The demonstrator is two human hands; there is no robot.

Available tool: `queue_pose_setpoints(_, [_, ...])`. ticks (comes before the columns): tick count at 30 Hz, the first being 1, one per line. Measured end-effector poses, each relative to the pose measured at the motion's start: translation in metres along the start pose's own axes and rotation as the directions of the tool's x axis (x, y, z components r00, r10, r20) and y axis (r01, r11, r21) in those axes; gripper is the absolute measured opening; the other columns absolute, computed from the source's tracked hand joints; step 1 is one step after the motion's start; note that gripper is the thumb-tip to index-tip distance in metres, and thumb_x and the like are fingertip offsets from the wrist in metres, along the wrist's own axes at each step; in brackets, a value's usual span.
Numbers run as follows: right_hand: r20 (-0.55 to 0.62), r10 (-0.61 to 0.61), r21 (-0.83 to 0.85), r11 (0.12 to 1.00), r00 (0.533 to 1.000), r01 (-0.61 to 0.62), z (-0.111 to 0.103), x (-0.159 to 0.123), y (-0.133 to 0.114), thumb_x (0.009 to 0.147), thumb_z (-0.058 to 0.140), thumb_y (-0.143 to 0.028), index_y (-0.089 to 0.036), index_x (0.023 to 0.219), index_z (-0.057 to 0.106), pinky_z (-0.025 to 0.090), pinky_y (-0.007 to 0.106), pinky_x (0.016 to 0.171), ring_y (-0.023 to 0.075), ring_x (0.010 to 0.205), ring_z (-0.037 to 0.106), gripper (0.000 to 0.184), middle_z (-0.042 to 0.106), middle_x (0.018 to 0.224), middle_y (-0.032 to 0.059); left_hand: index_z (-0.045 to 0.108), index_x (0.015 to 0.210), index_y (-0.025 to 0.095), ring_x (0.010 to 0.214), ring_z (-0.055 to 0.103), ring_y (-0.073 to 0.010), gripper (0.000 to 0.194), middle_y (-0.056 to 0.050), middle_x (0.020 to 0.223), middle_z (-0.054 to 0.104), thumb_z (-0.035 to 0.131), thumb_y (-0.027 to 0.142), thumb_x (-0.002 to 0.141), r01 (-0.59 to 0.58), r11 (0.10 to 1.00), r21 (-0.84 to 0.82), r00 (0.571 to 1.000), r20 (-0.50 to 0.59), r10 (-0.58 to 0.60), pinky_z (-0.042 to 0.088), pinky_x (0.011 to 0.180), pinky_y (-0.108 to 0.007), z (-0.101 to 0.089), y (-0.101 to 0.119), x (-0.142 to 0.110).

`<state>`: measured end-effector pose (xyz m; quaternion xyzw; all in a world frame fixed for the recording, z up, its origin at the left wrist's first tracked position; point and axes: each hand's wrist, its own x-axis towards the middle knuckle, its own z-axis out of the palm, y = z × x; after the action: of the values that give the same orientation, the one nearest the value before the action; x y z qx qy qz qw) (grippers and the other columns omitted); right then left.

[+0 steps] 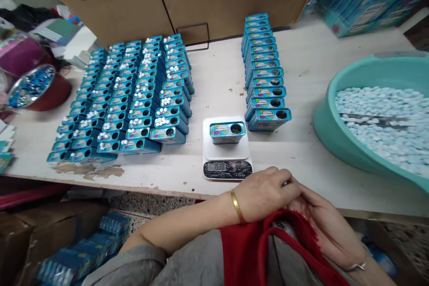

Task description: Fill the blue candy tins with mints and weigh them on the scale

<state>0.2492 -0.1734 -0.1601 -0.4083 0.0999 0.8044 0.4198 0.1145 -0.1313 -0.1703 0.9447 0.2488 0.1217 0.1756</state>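
My left hand, with a gold bracelet at the wrist, lies at the table's front edge with its fingers curled. It meets my right hand, whose palm is turned inward and whose thumb reaches to the left fingers. My right hand's other fingers are hidden by my left hand and the red apron. What lies between the hands cannot be made out. Just beyond them, a white digital scale bears one upright blue candy tin with a dark round opening. The scale's display is lit.
Rows of blue tins stand at left, many with white candies on top. Another column of tins stands right of the scale. A teal basin holds white candies. Cardboard boxes stand behind; a red bowl is far left.
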Motion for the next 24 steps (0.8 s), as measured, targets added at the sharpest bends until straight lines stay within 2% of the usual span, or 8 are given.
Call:
queue_pose_setpoints(3, [0.032, 0.031, 0.033, 0.999, 0.999, -0.032, 0.002, 0.004, 0.001, 0.076, 0.066, -0.012, -0.018, 0.079, 0.065, 0.060, 0.028, 0.075, 0.0142, 0.070, 0.069, 0.007, 0.072, 0.081, 0.0003, 0.058, 0.092, 0.013, 0.082, 0.052, -0.0158, 0.019, -0.008, 0.093, 0.059, 0.042, 0.023, 0.093, 0.004, 0.999, -0.040, 0.996, -0.089, -0.008, 0.047, 0.076, -0.026, -0.008, -0.004, -0.005])
queue_pose_setpoints(5, [0.027, 0.028, 0.044, 0.999, 0.999, -0.029, 0.004, 0.007, 0.000, 0.079, 0.062, -0.012, -0.017, 0.086, 0.066, 0.060, 0.028, 0.077, 0.0149, 0.074, 0.070, 0.009, 0.072, 0.084, 0.0027, 0.058, 0.093, 0.013, 0.083, 0.053, -0.0152, 0.019, -0.008, 0.093, 0.059, 0.042, 0.023, 0.093, 0.028, 0.997, -0.074, 0.975, -0.220, -0.044, 0.048, 0.076, -0.026, -0.022, -0.011, -0.009])
queue_pose_setpoints(9, [-0.034, -0.010, 0.017, 1.000, 0.999, 0.010, 0.010, 0.011, -0.001, 0.083, 0.059, -0.013, -0.011, 0.098, 0.065, 0.058, 0.030, 0.083, 0.0198, 0.092, 0.070, 0.017, 0.072, 0.097, 0.0133, 0.057, 0.099, 0.015, 0.091, 0.056, -0.0151, 0.014, -0.009, 0.097, 0.060, 0.044, 0.015, 0.092, 0.125, 0.988, -0.090, 0.838, -0.523, -0.154, 0.049, 0.080, -0.027, -0.058, -0.039, -0.017])
queue_pose_setpoints(11, [-0.045, -0.005, 0.009, 1.000, 0.999, 0.005, 0.012, 0.013, -0.002, 0.084, 0.059, -0.014, -0.009, 0.099, 0.065, 0.057, 0.030, 0.086, 0.0213, 0.096, 0.069, 0.017, 0.071, 0.099, 0.0158, 0.057, 0.101, 0.015, 0.091, 0.057, -0.0150, 0.014, -0.009, 0.097, 0.060, 0.047, 0.013, 0.090, 0.169, 0.984, -0.063, 0.797, -0.578, -0.174, 0.049, 0.079, -0.028, -0.071, -0.055, -0.019])
queue_pose_setpoints(16, [-0.016, -0.013, -0.008, 1.000, 1.000, 0.013, 0.012, 0.015, -0.003, 0.087, 0.055, -0.017, -0.011, 0.100, 0.065, 0.057, 0.027, 0.084, 0.0189, 0.094, 0.070, 0.018, 0.072, 0.099, 0.0143, 0.059, 0.105, 0.017, 0.090, 0.057, -0.0177, 0.017, -0.008, 0.100, 0.066, 0.053, 0.018, 0.089, 0.268, 0.960, 0.079, 0.842, -0.504, -0.193, 0.045, 0.081, -0.035, -0.080, -0.076, -0.025])
queue_pose_setpoints(20, [-0.004, -0.028, 0.001, 1.000, 1.000, 0.028, 0.010, 0.020, -0.003, 0.087, 0.056, -0.020, -0.012, 0.100, 0.065, 0.056, 0.027, 0.084, 0.0182, 0.094, 0.069, 0.018, 0.072, 0.099, 0.0133, 0.059, 0.109, 0.019, 0.091, 0.058, -0.0179, 0.021, -0.006, 0.101, 0.068, 0.055, 0.019, 0.088, 0.329, 0.941, 0.079, 0.792, -0.565, -0.230, 0.042, 0.083, -0.036, -0.080, -0.066, -0.031])
queue_pose_setpoints(22, [0.022, -0.021, 0.021, 1.000, 1.000, 0.020, 0.009, 0.021, -0.004, 0.087, 0.057, -0.024, -0.012, 0.099, 0.065, 0.056, 0.029, 0.086, 0.0191, 0.096, 0.069, 0.020, 0.071, 0.101, 0.0136, 0.059, 0.108, 0.018, 0.089, 0.058, -0.0163, 0.020, -0.006, 0.099, 0.066, 0.051, 0.018, 0.090, 0.251, 0.967, 0.048, 0.837, -0.512, -0.192, 0.044, 0.079, -0.032, -0.071, -0.052, -0.029])
queue_pose_setpoints(24, [0.062, -0.007, 0.051, 0.999, 0.998, 0.004, 0.008, 0.021, -0.004, 0.087, 0.057, -0.029, -0.014, 0.097, 0.066, 0.055, 0.030, 0.088, 0.0193, 0.098, 0.068, 0.021, 0.072, 0.102, 0.0116, 0.059, 0.109, 0.017, 0.086, 0.057, -0.0157, 0.021, -0.007, 0.101, 0.064, 0.047, 0.022, 0.092, 0.129, 0.991, 0.047, 0.934, -0.342, -0.105, 0.045, 0.073, -0.029, -0.053, -0.036, -0.023])
